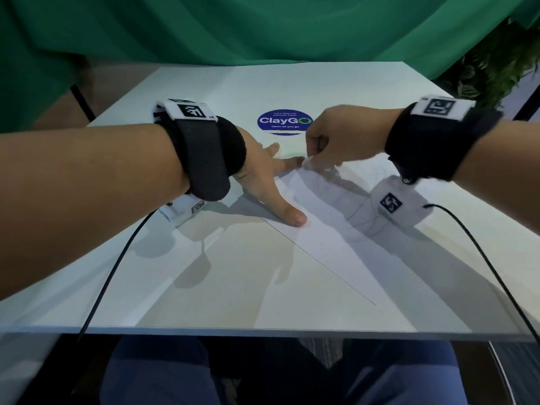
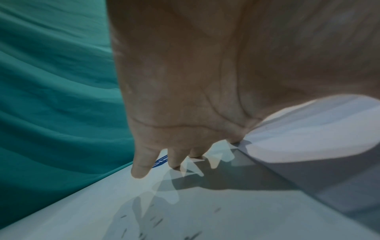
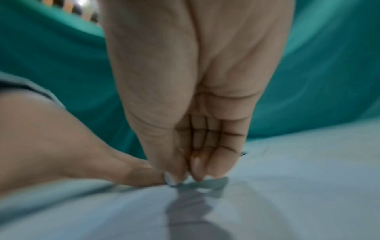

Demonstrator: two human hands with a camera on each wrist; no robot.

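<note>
White paper [image 1: 336, 244] lies on the white worktop [image 1: 190, 287], centre to near right, turned at an angle. One long edge runs from the left thumb toward the near right. The far corner is lifted off the worktop.

Left hand [image 1: 260, 173] is palm down at the paper's far left part. Grip wide: fingers straight and spread, holding nothing. Thumb [image 1: 292, 214] presses on the paper by its edge, and the forefinger points right along the far side. Left wrist view: fingertips touch the surface, palm raised a little above it.

Right hand [image 1: 339, 138] comes in from the right. Grip narrow, holding the paper: thumb and curled fingers pinch the lifted far corner, just beside the left forefinger tip. Right wrist view shows that pinch, blurred. Cannot tell whether the two hands touch there.

Round blue sticker [image 1: 285, 122] reading "ClayGo" sits on the worktop just beyond both hands, its right edge partly hidden by the right hand. Black bands [image 1: 204, 153] with white printed tags wrap both wrists. A black cable [image 1: 117, 258] hangs from each wrist toward the near edge. Green cloth [image 1: 263, 30] hangs behind the far edge. Leafy plant [image 1: 496, 68] is far right. Blue trousers [image 1: 152, 375] show under the near edge.
</note>
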